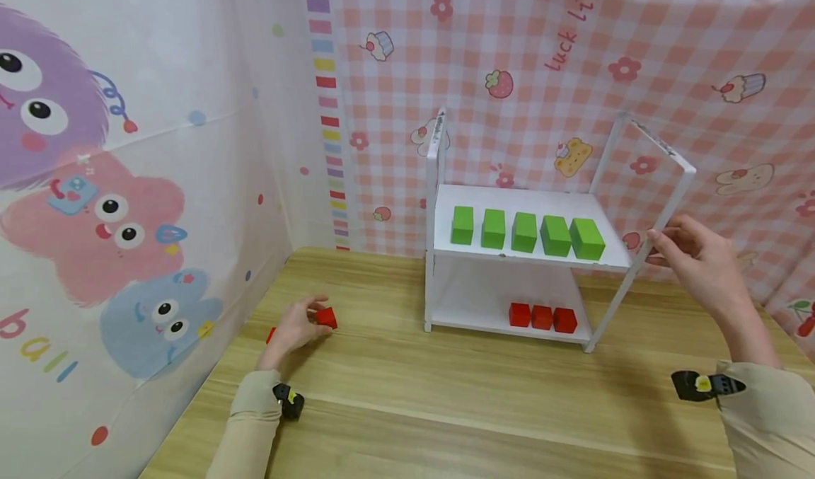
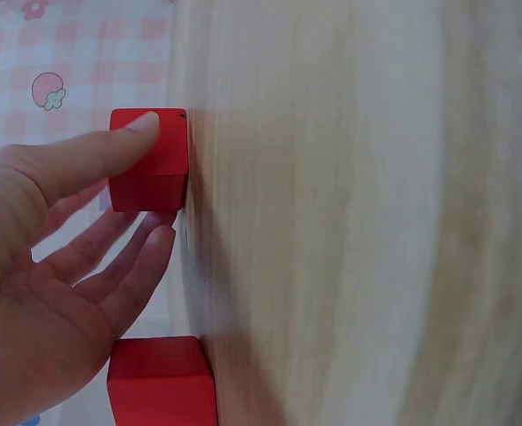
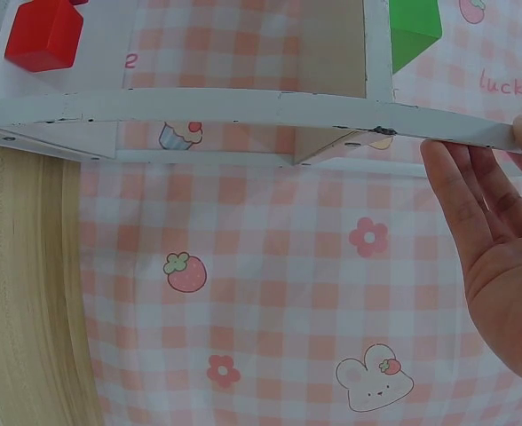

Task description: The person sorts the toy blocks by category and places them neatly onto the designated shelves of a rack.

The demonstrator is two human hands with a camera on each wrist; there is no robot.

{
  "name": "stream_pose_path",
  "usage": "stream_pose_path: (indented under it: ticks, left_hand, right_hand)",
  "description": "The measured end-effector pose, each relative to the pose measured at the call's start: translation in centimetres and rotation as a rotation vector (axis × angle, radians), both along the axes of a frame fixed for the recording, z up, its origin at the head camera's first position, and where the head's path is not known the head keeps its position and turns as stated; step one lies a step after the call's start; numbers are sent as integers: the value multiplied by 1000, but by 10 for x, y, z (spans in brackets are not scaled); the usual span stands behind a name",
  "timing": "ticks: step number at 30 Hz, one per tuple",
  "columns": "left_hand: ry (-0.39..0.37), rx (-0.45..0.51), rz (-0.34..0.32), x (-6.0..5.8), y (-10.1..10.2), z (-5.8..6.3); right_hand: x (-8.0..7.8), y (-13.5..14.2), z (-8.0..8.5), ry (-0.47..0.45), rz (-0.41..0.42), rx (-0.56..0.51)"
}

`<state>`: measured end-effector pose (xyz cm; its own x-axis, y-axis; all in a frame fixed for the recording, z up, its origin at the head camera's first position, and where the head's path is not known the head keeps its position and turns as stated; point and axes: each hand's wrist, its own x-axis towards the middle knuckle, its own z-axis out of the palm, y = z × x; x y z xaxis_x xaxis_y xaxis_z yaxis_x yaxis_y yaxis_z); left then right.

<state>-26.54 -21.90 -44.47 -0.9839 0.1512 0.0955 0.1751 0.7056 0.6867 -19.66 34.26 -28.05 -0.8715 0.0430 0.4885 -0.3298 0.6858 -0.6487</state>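
My left hand [image 1: 298,327] is low over the left of the table, pinching a red block [image 2: 165,160] between thumb and fingers. The block is at the tabletop; a gap beneath it cannot be made out. Another red block [image 2: 162,383] sits by the heel of that hand, mostly hidden in the head view. My right hand [image 1: 703,263] grips the right front post [image 3: 456,127] of a white two-tier shelf [image 1: 503,323], thumb on one side and fingers on the other. Several green blocks [image 1: 524,232] stand in a row on the upper tier. Three red blocks [image 1: 542,317] line the lower tier's right part.
The wood-grain table [image 1: 395,408] runs beneath everything. Behind the shelf hangs a pink checked cloth [image 1: 382,146], and a cartoon-printed sheet [image 1: 210,182] borders the table's left edge. Side frames [image 1: 434,182] rise above the upper tier.
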Motion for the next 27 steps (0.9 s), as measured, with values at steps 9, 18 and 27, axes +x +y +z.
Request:
stream_pose_path:
  ticks: [9, 18, 27]
  left_hand:
    - [-13, -16, 44, -1, 1, -1]
    - [-13, -9, 60, 0, 3, -2]
    - [6, 31, 36, -1, 8, -2]
  right_hand:
    - [-1, 0, -2, -3, -19, 14]
    - [-1, 0, -2, -7, -40, 44]
    - [-1, 1, -2, -6, -37, 35]
